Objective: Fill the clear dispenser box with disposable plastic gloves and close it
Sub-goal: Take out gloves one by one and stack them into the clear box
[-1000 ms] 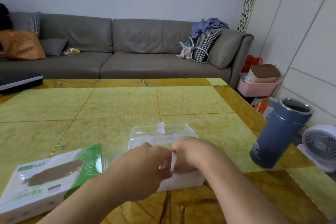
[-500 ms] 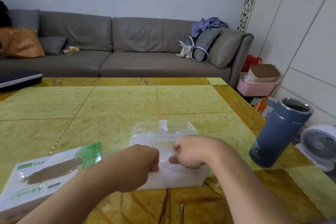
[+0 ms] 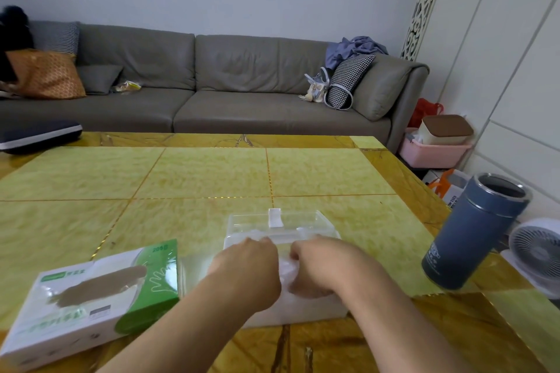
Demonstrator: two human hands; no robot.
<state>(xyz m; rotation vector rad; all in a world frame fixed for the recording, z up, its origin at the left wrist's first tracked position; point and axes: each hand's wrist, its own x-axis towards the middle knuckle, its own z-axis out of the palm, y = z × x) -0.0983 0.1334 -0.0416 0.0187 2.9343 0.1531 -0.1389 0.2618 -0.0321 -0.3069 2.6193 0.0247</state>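
- Where both hands meet: clear dispenser box [image 3: 281, 222] on desk [image 3: 181, 179], holding white gloves [image 3: 286, 269].
- Left hand [image 3: 248, 269], right hand [image 3: 318, 266]: fingers curled into gloves; exact pinch cannot be told.
- Glove carton [image 3: 91, 297]: left of box.

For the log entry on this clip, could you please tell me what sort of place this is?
Most likely a home living room: a long grey sofa with cushions stands against the wall, a yellow-green tiled table sits before it, and a small white fan is on the floor.

Both bare forearms reach forward; the left hand [image 3: 246, 272] and right hand [image 3: 318, 266] sit close together, knuckles up, fingers curled downward.
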